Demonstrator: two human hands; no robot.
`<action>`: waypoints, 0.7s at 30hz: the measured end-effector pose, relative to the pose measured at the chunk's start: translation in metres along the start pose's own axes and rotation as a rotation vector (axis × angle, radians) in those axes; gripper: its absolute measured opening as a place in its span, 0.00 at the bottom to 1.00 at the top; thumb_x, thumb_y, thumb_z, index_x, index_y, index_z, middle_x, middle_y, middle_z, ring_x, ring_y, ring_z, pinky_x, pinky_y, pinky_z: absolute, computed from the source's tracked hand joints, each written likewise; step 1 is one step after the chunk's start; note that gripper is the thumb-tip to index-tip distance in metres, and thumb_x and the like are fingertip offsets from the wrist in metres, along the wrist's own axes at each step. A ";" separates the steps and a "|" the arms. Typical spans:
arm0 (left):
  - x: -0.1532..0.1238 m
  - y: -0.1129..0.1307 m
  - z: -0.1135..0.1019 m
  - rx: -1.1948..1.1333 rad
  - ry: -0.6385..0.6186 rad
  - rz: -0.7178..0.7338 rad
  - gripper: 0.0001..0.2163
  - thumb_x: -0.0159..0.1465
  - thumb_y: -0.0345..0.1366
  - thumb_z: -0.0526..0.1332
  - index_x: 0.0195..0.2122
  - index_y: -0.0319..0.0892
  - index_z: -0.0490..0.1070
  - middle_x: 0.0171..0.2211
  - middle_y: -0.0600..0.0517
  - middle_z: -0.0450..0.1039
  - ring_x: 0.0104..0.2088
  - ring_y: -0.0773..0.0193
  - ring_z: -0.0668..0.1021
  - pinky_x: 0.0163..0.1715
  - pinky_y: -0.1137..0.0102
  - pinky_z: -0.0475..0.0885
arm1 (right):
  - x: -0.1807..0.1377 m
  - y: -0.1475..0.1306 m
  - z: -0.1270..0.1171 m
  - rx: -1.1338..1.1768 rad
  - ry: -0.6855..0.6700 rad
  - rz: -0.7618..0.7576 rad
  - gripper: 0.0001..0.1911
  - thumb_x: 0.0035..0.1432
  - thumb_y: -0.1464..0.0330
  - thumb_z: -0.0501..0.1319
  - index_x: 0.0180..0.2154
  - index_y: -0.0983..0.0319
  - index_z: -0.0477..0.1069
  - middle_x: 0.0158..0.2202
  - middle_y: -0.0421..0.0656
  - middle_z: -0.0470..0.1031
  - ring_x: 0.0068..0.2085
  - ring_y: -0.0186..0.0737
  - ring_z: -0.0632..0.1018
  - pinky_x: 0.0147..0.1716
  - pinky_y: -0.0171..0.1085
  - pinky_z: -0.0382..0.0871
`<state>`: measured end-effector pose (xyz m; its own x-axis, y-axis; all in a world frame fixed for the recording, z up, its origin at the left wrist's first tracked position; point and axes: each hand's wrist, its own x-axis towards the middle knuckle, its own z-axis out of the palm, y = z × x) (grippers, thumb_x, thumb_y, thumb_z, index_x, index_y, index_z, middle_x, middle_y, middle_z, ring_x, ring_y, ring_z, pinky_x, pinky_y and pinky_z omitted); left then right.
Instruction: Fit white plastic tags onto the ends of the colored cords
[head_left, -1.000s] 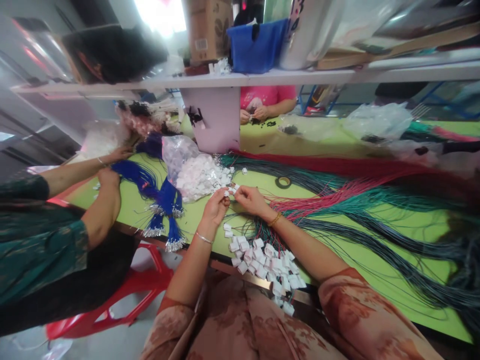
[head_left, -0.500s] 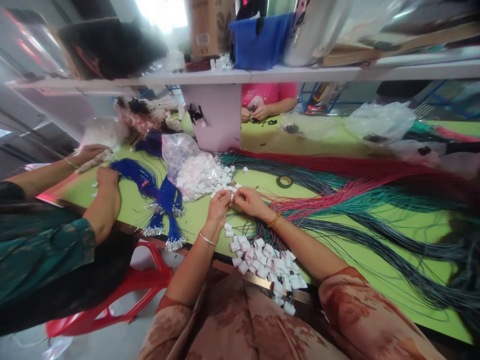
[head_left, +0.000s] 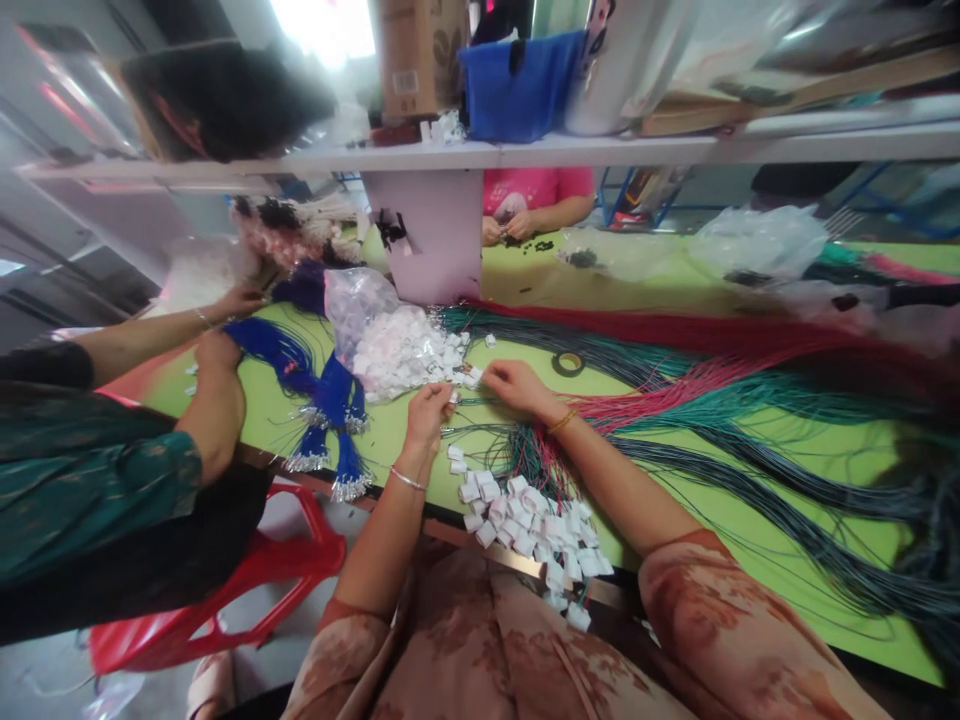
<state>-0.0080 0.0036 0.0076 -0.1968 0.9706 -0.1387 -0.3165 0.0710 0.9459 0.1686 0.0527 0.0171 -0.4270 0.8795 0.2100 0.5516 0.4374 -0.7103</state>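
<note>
My left hand (head_left: 427, 415) pinches a small white plastic connector (head_left: 454, 397) between thumb and fingertips. A thin green wire (head_left: 471, 402) runs from the connector toward my right hand (head_left: 519, 388). That hand is curled with its fingertips together, close to loose white connectors (head_left: 474, 376); whatever lies between its fingers is too small to make out. Just beyond both hands, a clear plastic bag (head_left: 360, 305) spills a heap of white connectors (head_left: 397, 352). Below my wrists, a pile of white connectors with wires attached (head_left: 525, 515) lies at the table's near edge.
Long red wires (head_left: 675, 325), green wires (head_left: 787, 400) and black wires (head_left: 750, 490) cover the right side. A tape roll (head_left: 568, 364) lies behind my right hand. Blue wire bundles (head_left: 334, 395) and a co-worker's arms (head_left: 217, 390) are at left. A shelf (head_left: 525, 152) spans above.
My hands have drawn apart: the left moved slightly left and down with the connector, the right moved right and a little up. The co-worker's far hand at left moved right.
</note>
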 end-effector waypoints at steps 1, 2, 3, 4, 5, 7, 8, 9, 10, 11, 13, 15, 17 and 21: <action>0.001 0.001 -0.002 0.006 -0.009 -0.018 0.11 0.48 0.37 0.70 0.27 0.37 0.71 0.22 0.53 0.71 0.19 0.74 0.67 0.19 0.77 0.57 | 0.000 0.004 -0.003 -0.077 -0.024 0.014 0.11 0.58 0.65 0.55 0.28 0.64 0.71 0.26 0.42 0.72 0.27 0.34 0.67 0.29 0.33 0.54; 0.002 0.002 -0.004 0.014 -0.021 -0.036 0.11 0.47 0.37 0.70 0.27 0.37 0.71 0.22 0.53 0.71 0.19 0.74 0.67 0.19 0.77 0.57 | 0.000 0.008 -0.005 -0.161 -0.054 0.022 0.09 0.56 0.66 0.57 0.29 0.64 0.71 0.28 0.43 0.73 0.28 0.35 0.67 0.29 0.33 0.54; 0.003 0.003 -0.005 0.019 -0.032 -0.051 0.11 0.47 0.36 0.70 0.26 0.37 0.71 0.22 0.52 0.71 0.19 0.74 0.67 0.19 0.78 0.57 | 0.000 0.011 -0.005 -0.239 -0.084 0.029 0.06 0.54 0.67 0.59 0.29 0.64 0.72 0.30 0.44 0.74 0.29 0.35 0.68 0.29 0.33 0.53; 0.004 0.003 -0.006 0.021 -0.040 -0.061 0.11 0.47 0.36 0.70 0.26 0.37 0.71 0.22 0.52 0.72 0.19 0.74 0.67 0.18 0.78 0.57 | -0.001 0.013 -0.004 -0.303 -0.105 0.036 0.05 0.54 0.68 0.59 0.30 0.63 0.72 0.31 0.46 0.74 0.29 0.36 0.68 0.29 0.34 0.53; 0.004 0.003 -0.006 0.023 -0.046 -0.068 0.11 0.47 0.36 0.70 0.26 0.37 0.71 0.22 0.52 0.72 0.19 0.74 0.67 0.18 0.78 0.57 | -0.002 0.013 -0.002 -0.351 -0.117 0.044 0.05 0.55 0.69 0.58 0.30 0.63 0.72 0.32 0.47 0.74 0.30 0.37 0.69 0.29 0.34 0.53; 0.003 0.002 -0.005 0.019 -0.055 -0.075 0.10 0.47 0.36 0.69 0.25 0.37 0.71 0.22 0.52 0.72 0.19 0.74 0.67 0.18 0.78 0.57 | -0.002 0.013 0.001 -0.393 -0.123 0.050 0.07 0.57 0.70 0.56 0.32 0.63 0.72 0.33 0.48 0.75 0.31 0.38 0.69 0.30 0.35 0.53; 0.003 0.002 -0.005 0.013 -0.059 -0.078 0.10 0.47 0.36 0.69 0.25 0.37 0.71 0.23 0.52 0.72 0.19 0.74 0.67 0.18 0.78 0.57 | -0.001 0.012 0.003 -0.398 -0.119 0.048 0.08 0.58 0.70 0.55 0.33 0.63 0.73 0.33 0.48 0.75 0.31 0.38 0.69 0.30 0.35 0.53; 0.003 0.002 -0.004 0.009 -0.064 -0.080 0.10 0.47 0.36 0.69 0.25 0.37 0.71 0.23 0.52 0.72 0.20 0.74 0.67 0.18 0.78 0.58 | 0.001 0.011 0.004 -0.400 -0.111 0.041 0.09 0.59 0.70 0.54 0.34 0.63 0.73 0.34 0.48 0.75 0.31 0.38 0.69 0.30 0.35 0.53; 0.003 0.001 -0.004 0.005 -0.070 -0.083 0.10 0.47 0.36 0.69 0.25 0.37 0.71 0.22 0.52 0.72 0.20 0.74 0.67 0.19 0.78 0.58 | 0.003 0.009 0.006 -0.404 -0.102 0.031 0.09 0.59 0.69 0.54 0.35 0.63 0.73 0.34 0.48 0.75 0.32 0.39 0.70 0.30 0.35 0.53; 0.002 0.002 -0.004 0.004 -0.077 -0.086 0.10 0.47 0.36 0.69 0.26 0.37 0.71 0.22 0.52 0.72 0.20 0.74 0.67 0.19 0.78 0.58 | 0.006 0.007 0.007 -0.410 -0.097 0.019 0.09 0.60 0.67 0.55 0.35 0.63 0.73 0.35 0.48 0.75 0.32 0.39 0.70 0.30 0.35 0.53; 0.002 0.002 -0.004 0.003 -0.086 -0.088 0.10 0.47 0.36 0.70 0.26 0.37 0.72 0.22 0.52 0.72 0.20 0.74 0.67 0.19 0.78 0.59 | 0.012 0.003 0.010 -0.429 -0.111 -0.005 0.09 0.59 0.65 0.57 0.35 0.62 0.73 0.36 0.48 0.75 0.33 0.40 0.71 0.29 0.35 0.53; 0.002 0.003 -0.005 0.001 -0.089 -0.090 0.10 0.47 0.36 0.70 0.26 0.37 0.72 0.23 0.52 0.72 0.20 0.74 0.67 0.19 0.78 0.59 | 0.017 0.000 0.013 -0.455 -0.138 -0.007 0.09 0.58 0.65 0.57 0.33 0.63 0.74 0.36 0.50 0.75 0.32 0.40 0.71 0.29 0.35 0.53; 0.001 0.003 -0.005 -0.002 -0.088 -0.097 0.10 0.47 0.36 0.70 0.26 0.36 0.72 0.22 0.52 0.72 0.20 0.74 0.68 0.19 0.78 0.58 | 0.019 0.000 0.015 -0.459 -0.138 0.003 0.10 0.58 0.67 0.56 0.31 0.64 0.73 0.34 0.50 0.75 0.31 0.39 0.70 0.29 0.35 0.53; 0.000 0.003 -0.005 -0.029 -0.099 -0.105 0.11 0.47 0.36 0.70 0.27 0.37 0.72 0.23 0.52 0.72 0.21 0.74 0.68 0.20 0.78 0.59 | 0.021 0.001 0.015 -0.257 -0.084 -0.043 0.09 0.57 0.69 0.54 0.31 0.64 0.71 0.30 0.45 0.74 0.29 0.35 0.68 0.29 0.33 0.54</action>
<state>-0.0140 0.0027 0.0091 -0.0690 0.9761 -0.2059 -0.3573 0.1685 0.9187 0.1498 0.0688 0.0108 -0.5062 0.8452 0.1717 0.6910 0.5166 -0.5057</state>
